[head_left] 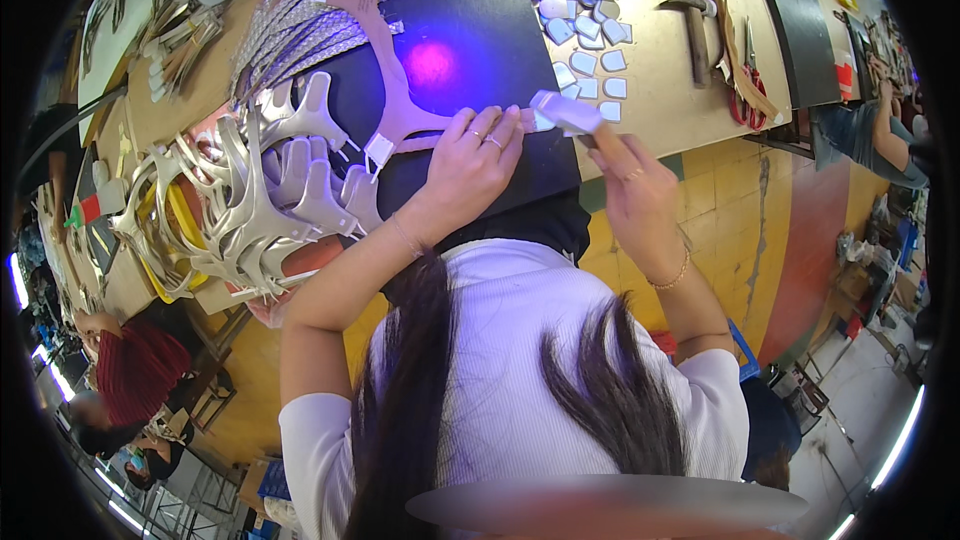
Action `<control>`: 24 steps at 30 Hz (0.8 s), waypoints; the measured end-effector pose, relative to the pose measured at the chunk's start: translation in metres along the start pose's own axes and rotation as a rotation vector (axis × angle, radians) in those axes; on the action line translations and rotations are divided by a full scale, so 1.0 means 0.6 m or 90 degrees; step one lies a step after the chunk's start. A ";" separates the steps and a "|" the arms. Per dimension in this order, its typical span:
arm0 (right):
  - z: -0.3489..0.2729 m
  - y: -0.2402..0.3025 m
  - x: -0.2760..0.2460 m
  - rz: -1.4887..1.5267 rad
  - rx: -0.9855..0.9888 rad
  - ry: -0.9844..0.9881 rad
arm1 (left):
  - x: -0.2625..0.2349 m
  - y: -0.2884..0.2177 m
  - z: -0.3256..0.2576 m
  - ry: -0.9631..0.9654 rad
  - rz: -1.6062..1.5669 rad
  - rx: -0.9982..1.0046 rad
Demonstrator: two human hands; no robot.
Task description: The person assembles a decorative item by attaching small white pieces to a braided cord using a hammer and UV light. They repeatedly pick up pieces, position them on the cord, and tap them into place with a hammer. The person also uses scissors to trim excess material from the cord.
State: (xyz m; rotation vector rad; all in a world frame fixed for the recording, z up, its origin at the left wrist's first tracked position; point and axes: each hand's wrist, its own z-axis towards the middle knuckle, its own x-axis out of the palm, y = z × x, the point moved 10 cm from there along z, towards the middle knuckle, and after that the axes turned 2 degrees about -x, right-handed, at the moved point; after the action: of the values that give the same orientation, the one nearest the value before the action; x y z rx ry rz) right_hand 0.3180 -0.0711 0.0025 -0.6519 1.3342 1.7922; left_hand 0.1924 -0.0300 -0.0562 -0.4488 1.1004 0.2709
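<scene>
My left hand presses a pinkish-beige, branching leather strap piece onto a black board, its fingers bent and close together near the strap's right end. A small white patch shows at that end, and others sit on the piece's remaining ends. Gripped by its wooden handle in my right hand is a hammer. The hammer's pale head is over or against the strap's end, just right of my left fingers; whether it touches cannot be made out. A purple-pink light spot falls on the board.
Many small grey-white tabs lie scattered right of the board. Beyond them are another hammer and red-handled scissors. Piled strap pieces stand at left, with braided straps behind. Other people work at both sides.
</scene>
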 end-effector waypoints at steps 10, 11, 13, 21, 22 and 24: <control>0.009 -0.014 0.014 0.025 0.004 -0.015 | 0.005 0.004 -0.005 0.020 0.007 -0.035; 0.009 -0.013 0.017 -0.001 0.005 0.004 | 0.006 0.004 -0.005 0.022 0.008 -0.035; 0.012 -0.015 0.030 -0.060 0.012 0.069 | 0.007 0.005 -0.004 0.024 0.006 -0.035; 0.029 -0.005 0.034 -0.047 0.012 0.109 | 0.008 0.005 -0.006 0.018 0.005 -0.034; 0.028 -0.010 0.041 -0.084 0.029 0.148 | 0.007 0.005 -0.006 0.019 0.001 -0.033; 0.024 -0.023 0.047 -0.163 0.055 0.216 | 0.004 0.005 -0.003 -0.001 0.000 -0.021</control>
State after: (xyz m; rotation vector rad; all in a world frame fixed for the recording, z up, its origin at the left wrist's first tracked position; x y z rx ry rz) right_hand 0.3146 -0.0478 -0.0225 -1.0621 1.4643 1.4542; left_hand 0.1906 -0.0284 -0.0595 -0.4783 1.0963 0.2901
